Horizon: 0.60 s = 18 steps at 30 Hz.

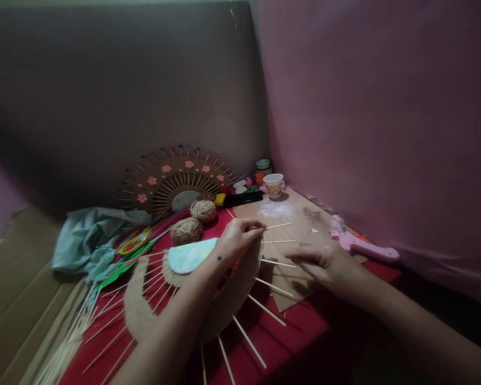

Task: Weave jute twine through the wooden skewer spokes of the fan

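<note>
Cardboard fan [234,305] is held by left hand [240,236], right hand [334,267] nearby.

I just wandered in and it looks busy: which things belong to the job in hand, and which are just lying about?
In the job:
half-round cardboard fan
left hand, gripping its edge
right hand, near its sticks

Apparently just lying about:
flowered fan
twine balls
cup
crumpled cloth
pink tool, though possibly used
</note>
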Each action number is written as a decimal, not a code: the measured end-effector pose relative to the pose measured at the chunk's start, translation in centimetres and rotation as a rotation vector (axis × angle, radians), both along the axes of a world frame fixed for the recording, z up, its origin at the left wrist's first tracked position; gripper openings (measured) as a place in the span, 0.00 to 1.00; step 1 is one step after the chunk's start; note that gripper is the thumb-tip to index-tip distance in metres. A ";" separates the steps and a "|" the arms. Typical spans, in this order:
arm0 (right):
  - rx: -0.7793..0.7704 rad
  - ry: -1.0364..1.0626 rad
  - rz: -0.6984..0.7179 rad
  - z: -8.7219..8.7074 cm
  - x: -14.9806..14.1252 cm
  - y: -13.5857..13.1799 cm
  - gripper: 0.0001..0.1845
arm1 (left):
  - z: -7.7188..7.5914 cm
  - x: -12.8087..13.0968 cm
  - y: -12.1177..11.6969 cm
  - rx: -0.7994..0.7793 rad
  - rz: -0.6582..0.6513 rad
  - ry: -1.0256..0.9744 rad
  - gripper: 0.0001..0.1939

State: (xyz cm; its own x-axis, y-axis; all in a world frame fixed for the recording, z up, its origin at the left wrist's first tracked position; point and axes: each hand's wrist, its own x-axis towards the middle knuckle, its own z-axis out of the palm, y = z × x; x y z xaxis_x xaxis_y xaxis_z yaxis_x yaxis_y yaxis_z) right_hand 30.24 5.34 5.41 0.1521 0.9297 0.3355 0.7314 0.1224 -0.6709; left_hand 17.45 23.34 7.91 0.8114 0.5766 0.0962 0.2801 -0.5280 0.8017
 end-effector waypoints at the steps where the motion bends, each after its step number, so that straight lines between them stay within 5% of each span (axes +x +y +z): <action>1: 0.009 0.023 -0.001 -0.5 -0.1 0.0 0.16 | 0.2 0.0 -0.1 -0.013 0.001 -0.001 0.15; 6: -0.002 -0.016 -0.036 -2.6 -1.4 0.3 0.15 | 0.7 0.0 -0.2 -0.013 0.010 -0.002 0.15; 9: -0.037 0.147 0.002 -2.9 -2.4 0.1 0.15 | 0.5 0.0 0.0 -0.023 0.012 -0.009 0.15; 12: -0.035 0.253 0.041 -2.6 -2.9 -0.7 0.14 | 0.1 0.0 0.2 0.009 0.006 -0.013 0.15; 18: -0.099 -0.013 0.069 -0.6 -3.5 -2.2 0.14 | -1.1 0.3 0.5 0.169 0.007 0.029 0.12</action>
